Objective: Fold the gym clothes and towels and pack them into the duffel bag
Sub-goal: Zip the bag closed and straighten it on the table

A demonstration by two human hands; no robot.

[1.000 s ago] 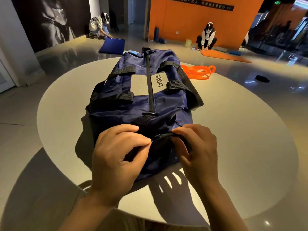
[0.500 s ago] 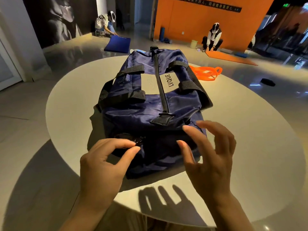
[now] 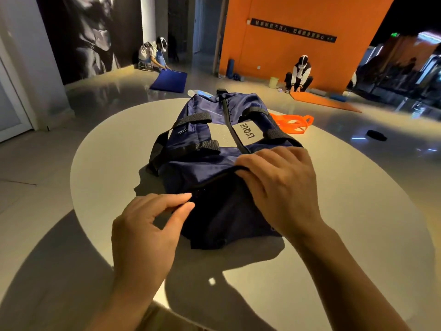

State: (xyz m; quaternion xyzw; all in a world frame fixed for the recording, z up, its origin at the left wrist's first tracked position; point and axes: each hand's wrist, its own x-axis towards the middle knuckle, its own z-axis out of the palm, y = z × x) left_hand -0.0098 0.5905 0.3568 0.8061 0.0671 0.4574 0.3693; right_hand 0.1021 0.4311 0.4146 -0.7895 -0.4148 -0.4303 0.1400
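Left hand (image 3: 145,232) pinches the duffel bag (image 3: 214,158) end, right hand (image 3: 279,187) grips its seam; bag on the table (image 3: 334,211), top zipped, packing seemingly done, no clothes visible

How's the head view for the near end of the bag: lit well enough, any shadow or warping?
Head view: the duffel bag's near end is dark, detail lost; hard shadows of both arms fall on the white table; wide-angle bending curves the table rim; left hand and right hand are sharp enough.
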